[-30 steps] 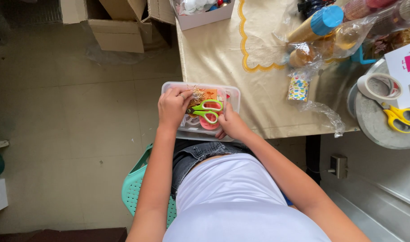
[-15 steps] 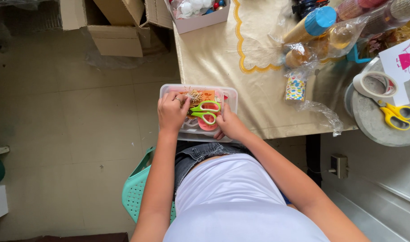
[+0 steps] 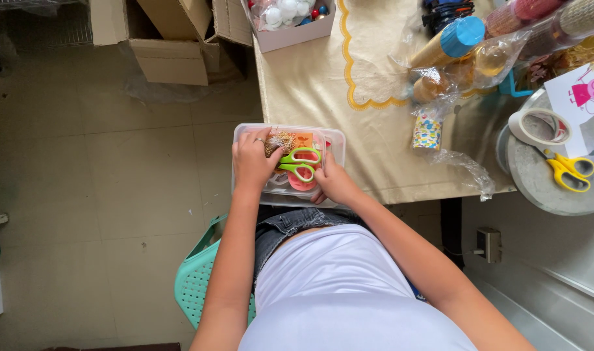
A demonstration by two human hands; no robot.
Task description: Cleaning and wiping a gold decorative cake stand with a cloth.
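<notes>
A clear plastic box [image 3: 336, 140] rests at the near corner of a table with a cream cloth [image 3: 323, 84]. Inside lie green-handled scissors [image 3: 298, 164], a gold tangle of thread [image 3: 282, 141], an orange piece and pink items. My left hand [image 3: 252, 159] is inside the box at its left side, fingers curled on the gold tangle. My right hand [image 3: 334, 182] presses on the box's near right side, next to the scissors' handles. Whether it grips anything is hidden.
On the table: a white box of small balls [image 3: 290, 23], a bagged bottle with blue cap [image 3: 449, 49], a dotted cup [image 3: 427, 133]. A round grey stool [image 3: 543, 179] holds tape and yellow scissors [image 3: 569, 170]. Cardboard boxes [image 3: 173, 39] on the floor; teal chair [image 3: 196, 279] beneath me.
The view has shifted slightly; my hands stay in the box, and the left hand's fingers have curled more onto the gold tangle.
</notes>
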